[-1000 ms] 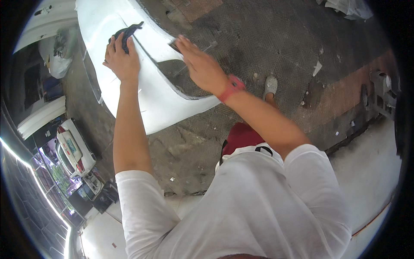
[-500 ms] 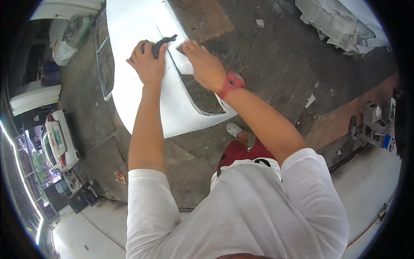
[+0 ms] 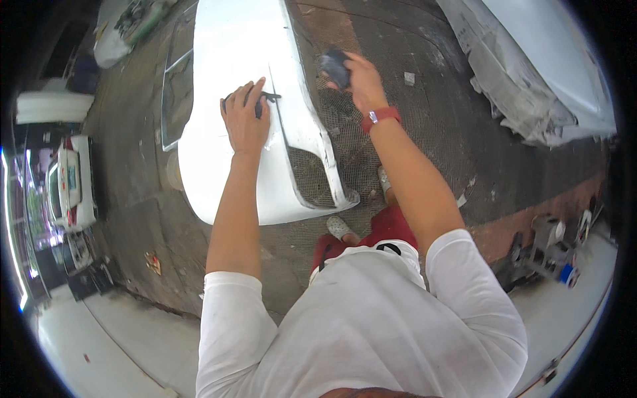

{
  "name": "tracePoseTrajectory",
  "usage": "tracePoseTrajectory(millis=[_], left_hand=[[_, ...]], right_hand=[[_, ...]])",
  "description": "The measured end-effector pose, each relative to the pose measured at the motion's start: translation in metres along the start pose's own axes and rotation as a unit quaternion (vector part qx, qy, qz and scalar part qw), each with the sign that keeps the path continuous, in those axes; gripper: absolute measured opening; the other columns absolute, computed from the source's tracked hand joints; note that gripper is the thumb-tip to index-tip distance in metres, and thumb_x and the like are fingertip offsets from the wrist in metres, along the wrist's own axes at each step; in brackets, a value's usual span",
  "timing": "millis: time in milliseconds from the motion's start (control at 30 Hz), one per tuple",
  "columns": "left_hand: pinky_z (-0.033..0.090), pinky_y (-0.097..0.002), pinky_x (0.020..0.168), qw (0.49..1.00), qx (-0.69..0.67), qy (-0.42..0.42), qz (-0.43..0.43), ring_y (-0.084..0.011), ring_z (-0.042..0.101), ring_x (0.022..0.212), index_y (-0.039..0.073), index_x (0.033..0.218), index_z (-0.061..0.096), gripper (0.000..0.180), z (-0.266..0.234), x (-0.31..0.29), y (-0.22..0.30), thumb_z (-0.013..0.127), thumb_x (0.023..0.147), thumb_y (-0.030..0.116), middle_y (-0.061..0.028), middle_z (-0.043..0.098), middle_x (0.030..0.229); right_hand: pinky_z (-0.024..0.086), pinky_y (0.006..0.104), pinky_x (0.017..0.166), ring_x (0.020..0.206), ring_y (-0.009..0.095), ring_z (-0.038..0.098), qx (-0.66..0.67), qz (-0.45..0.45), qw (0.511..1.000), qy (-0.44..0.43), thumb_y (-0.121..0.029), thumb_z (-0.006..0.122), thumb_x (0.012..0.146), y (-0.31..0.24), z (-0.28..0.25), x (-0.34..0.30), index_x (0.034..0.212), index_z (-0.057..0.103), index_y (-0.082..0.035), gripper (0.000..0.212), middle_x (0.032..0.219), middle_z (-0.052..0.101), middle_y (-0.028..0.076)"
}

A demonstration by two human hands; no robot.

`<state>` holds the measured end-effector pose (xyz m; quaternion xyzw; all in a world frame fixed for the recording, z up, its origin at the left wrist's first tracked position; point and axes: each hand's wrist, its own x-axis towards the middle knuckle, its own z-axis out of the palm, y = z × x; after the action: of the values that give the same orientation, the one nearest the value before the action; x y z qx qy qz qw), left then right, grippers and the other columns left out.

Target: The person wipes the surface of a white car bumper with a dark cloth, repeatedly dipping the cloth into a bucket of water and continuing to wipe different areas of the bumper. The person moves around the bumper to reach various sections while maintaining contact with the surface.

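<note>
A large white car body panel (image 3: 225, 126), apparently a bumper cover, lies in front of me with an opening near its right end. My left hand (image 3: 247, 119) rests on it, fingers over a bunched dark cloth (image 3: 271, 97) whose end sticks out to the right. Off the panel's right edge, above the floor, my right hand (image 3: 363, 79) grips a dark grey pad (image 3: 335, 66) with a dusty, paler face. The pad is slightly blurred, and no contact with the panel shows.
A thin metal frame (image 3: 174, 99) stands along the panel's left side. Far left is a parked white car (image 3: 71, 182). Plastic-draped white bodywork (image 3: 511, 86) occupies the upper right, and a grey metal stand (image 3: 547, 242) sits at the lower right. Scraps lie on the dark floor.
My right hand has lifted away from the panel and swung right, turning the pad into view. My left hand stays on the cloth. The whole view has shifted.
</note>
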<state>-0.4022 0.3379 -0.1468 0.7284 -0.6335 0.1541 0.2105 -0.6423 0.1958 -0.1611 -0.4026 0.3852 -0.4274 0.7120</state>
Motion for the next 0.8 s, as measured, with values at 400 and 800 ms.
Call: tracePoseTrajectory(millis=[400,800], left_hand=[[0.054,-0.05,0.087,0.992,0.068,-0.026,-0.102,-0.038,0.069,0.103,0.007,0.106,0.077,0.041,-0.014,0.124,0.06,0.075,0.1,0.047,-0.0122,0.076,0.11],[0.045,-0.0537,0.111,0.981,0.141,0.081,-0.11,-0.0379,0.059,0.132,0.006,0.125,0.074,0.042,0.04,0.072,-0.003,0.074,0.101,0.041,-0.0106,0.068,0.144]], right_hand=[[0.057,0.0299,0.06,0.07,0.017,0.072,-0.11,-0.021,0.993,-0.029,-0.022,0.094,0.085,0.014,0.031,0.083,0.118,0.07,0.007,0.051,0.096,0.078,0.014],[0.057,0.038,0.085,0.088,0.022,0.073,-0.146,0.023,0.988,-0.042,-0.029,0.095,0.085,0.035,0.019,0.056,0.107,0.075,0.003,0.044,0.096,0.08,0.014]])
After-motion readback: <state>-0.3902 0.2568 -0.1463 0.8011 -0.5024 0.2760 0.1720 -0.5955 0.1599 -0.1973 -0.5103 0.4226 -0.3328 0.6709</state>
